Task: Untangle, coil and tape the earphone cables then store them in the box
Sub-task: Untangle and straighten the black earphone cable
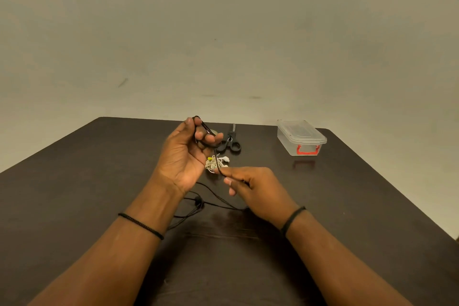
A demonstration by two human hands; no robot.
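Observation:
My left hand [185, 156] is raised above the table, and loops of a black earphone cable [218, 196] are wound round its fingers. From those fingers the cable runs down to my right hand [255, 187], which pinches it between thumb and forefinger. The rest of the black cable trails loose on the dark table [99, 181] between my wrists. Behind my hands lies a tangled white earphone bundle [214, 161] with a yellow bit on it. A clear plastic box [300, 138] with a red latch stands at the far right, lid on.
Black-handled scissors [229, 143] lie just behind the white bundle, partly hidden by my left fingers. A small roundish object shows at my left fingertips, mostly hidden. A plain wall rises behind the table's far edge.

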